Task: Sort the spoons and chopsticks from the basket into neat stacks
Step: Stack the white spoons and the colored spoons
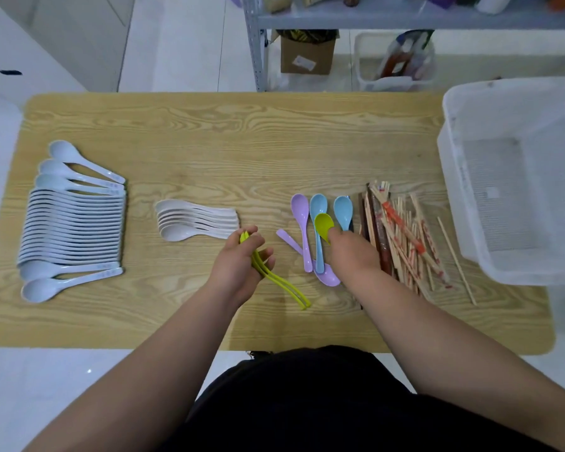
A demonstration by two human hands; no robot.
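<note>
Currently, the left hand (242, 259) grips two lime-green plastic spoons (287, 291), its fingers curled round them and the handles pointing near-right over the wood-grain surface (209, 141). The right hand (349, 252) holds a third lime-green spoon (323, 226), fingers clamped on it, above loose purple and blue plastic spoons (317, 205). Just right of these lies a pile of wooden chopsticks (405, 246). A long row of white spoons (75, 223) occupies the left, with a short beige spoon stack (193, 220) nearer centre. The white plastic basket (460, 190) stands far right.
</note>
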